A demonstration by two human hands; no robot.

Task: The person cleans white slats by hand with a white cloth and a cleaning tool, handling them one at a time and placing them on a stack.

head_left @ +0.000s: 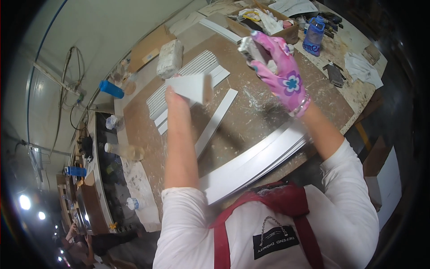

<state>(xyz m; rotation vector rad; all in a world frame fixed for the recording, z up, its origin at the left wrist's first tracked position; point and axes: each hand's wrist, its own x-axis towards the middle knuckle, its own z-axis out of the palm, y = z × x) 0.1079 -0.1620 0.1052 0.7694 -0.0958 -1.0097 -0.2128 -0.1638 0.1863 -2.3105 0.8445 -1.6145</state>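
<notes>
My bare left hand [172,95] grips a flat white piece [191,87] with a slanted edge, held above the board; most of its fingers are hidden behind the piece. My right hand [283,74], in a pink floral glove, is raised over the far right part of the board. Its fingers are closed round a small grey-white block [253,51], whose exact kind I cannot make out. Beneath and beyond my left hand lies a row of narrow white strips [179,74]. One single white strip [217,122] rests on the brown board [255,121] between my arms.
Long white strips [246,168] are stacked along the near edge. A wrapped white block [170,58] sits at the back left, by a blue bottle [111,89]. Far right are a cardboard box [286,33] of cloths and a blue-purple bottle [314,36]. Another person [80,249] is at lower left.
</notes>
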